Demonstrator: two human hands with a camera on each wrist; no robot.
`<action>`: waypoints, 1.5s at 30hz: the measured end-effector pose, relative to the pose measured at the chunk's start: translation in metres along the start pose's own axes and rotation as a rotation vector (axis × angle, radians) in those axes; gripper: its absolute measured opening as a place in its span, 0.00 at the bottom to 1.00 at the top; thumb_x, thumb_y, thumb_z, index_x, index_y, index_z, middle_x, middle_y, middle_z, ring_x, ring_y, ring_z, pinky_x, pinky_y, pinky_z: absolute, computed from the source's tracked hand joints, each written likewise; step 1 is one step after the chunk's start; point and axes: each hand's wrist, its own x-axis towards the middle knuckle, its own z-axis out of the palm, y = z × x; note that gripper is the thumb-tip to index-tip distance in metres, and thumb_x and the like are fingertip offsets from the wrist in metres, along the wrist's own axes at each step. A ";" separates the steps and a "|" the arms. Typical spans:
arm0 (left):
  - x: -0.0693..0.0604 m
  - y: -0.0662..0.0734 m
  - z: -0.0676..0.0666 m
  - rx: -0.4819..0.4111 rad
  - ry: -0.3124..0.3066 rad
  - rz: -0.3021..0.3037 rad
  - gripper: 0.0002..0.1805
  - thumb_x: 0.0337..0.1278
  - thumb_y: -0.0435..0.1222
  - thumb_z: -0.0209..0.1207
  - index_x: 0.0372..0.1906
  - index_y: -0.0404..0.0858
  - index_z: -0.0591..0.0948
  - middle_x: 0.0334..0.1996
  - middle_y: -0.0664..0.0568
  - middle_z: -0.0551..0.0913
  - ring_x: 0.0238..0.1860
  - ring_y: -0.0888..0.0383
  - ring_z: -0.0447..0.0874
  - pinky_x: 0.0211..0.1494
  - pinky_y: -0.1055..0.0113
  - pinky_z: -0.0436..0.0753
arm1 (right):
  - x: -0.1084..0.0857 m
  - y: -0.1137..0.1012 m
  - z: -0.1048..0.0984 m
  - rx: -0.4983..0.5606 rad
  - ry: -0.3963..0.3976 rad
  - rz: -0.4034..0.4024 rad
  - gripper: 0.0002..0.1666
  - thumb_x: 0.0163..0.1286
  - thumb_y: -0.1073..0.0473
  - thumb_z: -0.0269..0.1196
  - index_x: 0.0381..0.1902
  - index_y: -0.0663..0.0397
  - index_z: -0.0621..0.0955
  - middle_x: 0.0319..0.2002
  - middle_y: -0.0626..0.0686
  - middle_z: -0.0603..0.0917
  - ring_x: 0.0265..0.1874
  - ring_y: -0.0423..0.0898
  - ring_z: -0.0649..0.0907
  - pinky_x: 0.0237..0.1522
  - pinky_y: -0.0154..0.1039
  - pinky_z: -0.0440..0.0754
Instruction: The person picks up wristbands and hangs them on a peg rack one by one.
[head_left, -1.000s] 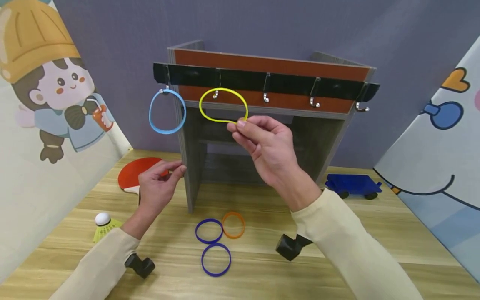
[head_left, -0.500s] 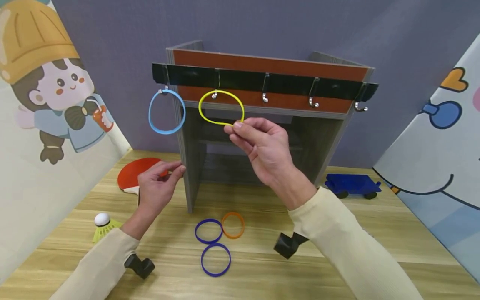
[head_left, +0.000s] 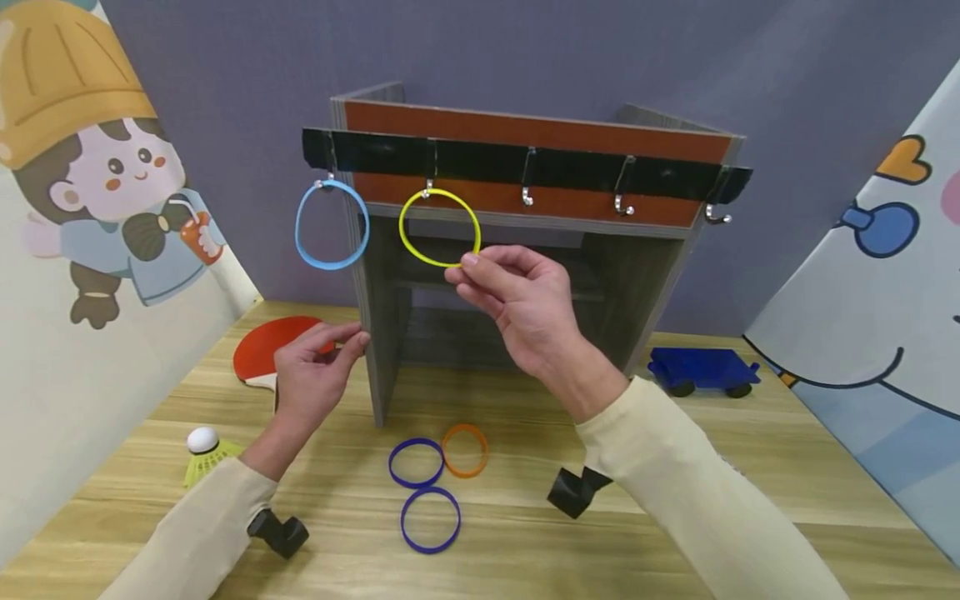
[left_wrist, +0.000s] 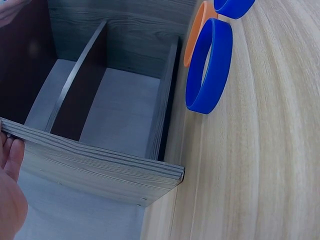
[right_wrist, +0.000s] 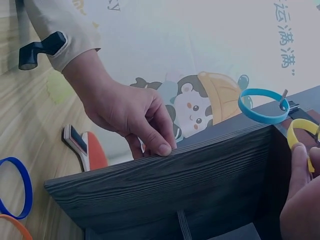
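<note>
My right hand (head_left: 528,308) pinches the lower right of a yellow silicone wristband (head_left: 406,237) between thumb and fingertips. The band's top meets the second hook (head_left: 430,185) from the left; in the right wrist view its far side is at the hook, partly cut off by the frame. On the leftmost hook hangs a light blue wristband (head_left: 298,242). My left hand (head_left: 311,375) grips the front edge of the left side panel (right_wrist: 165,170) of a grey shelf unit, thumb on the edge and fingers to the outside.
Two dark blue wristbands (head_left: 402,518) and an orange wristband (head_left: 486,454) lie on the table before the unit. Left stand a red paddle (head_left: 262,346) and a shuttlecock (head_left: 206,454). A blue toy cart (head_left: 701,369) sits right. More hooks (head_left: 527,197) line the black rail.
My right hand has moved slightly left and down with the yellow wristband, whose top has come down to the second hook. My left hand stays in place on the panel.
</note>
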 end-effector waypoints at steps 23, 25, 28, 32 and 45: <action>0.002 0.009 0.000 -0.015 -0.003 0.019 0.11 0.41 0.16 0.66 0.35 0.24 0.85 0.25 0.39 0.81 0.28 0.66 0.83 0.31 0.77 0.80 | -0.023 0.006 -0.029 -0.294 0.007 0.099 0.09 0.60 0.66 0.67 0.37 0.66 0.80 0.36 0.65 0.82 0.34 0.54 0.86 0.41 0.45 0.82; 0.003 0.009 0.000 -0.016 -0.004 0.016 0.11 0.41 0.16 0.66 0.35 0.24 0.85 0.25 0.40 0.82 0.28 0.66 0.83 0.31 0.76 0.80 | -0.026 0.009 -0.034 -0.339 -0.004 0.115 0.11 0.60 0.65 0.67 0.38 0.67 0.79 0.37 0.66 0.81 0.34 0.54 0.86 0.41 0.45 0.83; 0.004 0.021 0.000 -0.015 -0.007 0.018 0.10 0.42 0.15 0.65 0.35 0.22 0.84 0.25 0.38 0.81 0.28 0.65 0.83 0.31 0.76 0.80 | -0.032 0.017 -0.044 -0.366 -0.010 0.144 0.13 0.60 0.65 0.67 0.38 0.69 0.78 0.35 0.65 0.81 0.32 0.54 0.86 0.38 0.44 0.84; 0.004 0.022 0.000 -0.020 -0.002 0.023 0.10 0.41 0.15 0.65 0.35 0.21 0.84 0.25 0.38 0.81 0.28 0.64 0.83 0.30 0.76 0.80 | -0.041 0.032 -0.059 -0.409 -0.008 0.190 0.06 0.60 0.69 0.67 0.33 0.66 0.80 0.32 0.63 0.83 0.29 0.51 0.86 0.33 0.41 0.84; 0.000 0.001 -0.001 -0.008 -0.002 0.019 0.12 0.40 0.15 0.66 0.35 0.24 0.85 0.25 0.40 0.81 0.28 0.62 0.83 0.31 0.75 0.81 | -0.085 0.082 -0.105 -0.571 -0.054 0.406 0.05 0.60 0.70 0.66 0.33 0.67 0.79 0.31 0.63 0.82 0.28 0.51 0.85 0.34 0.44 0.84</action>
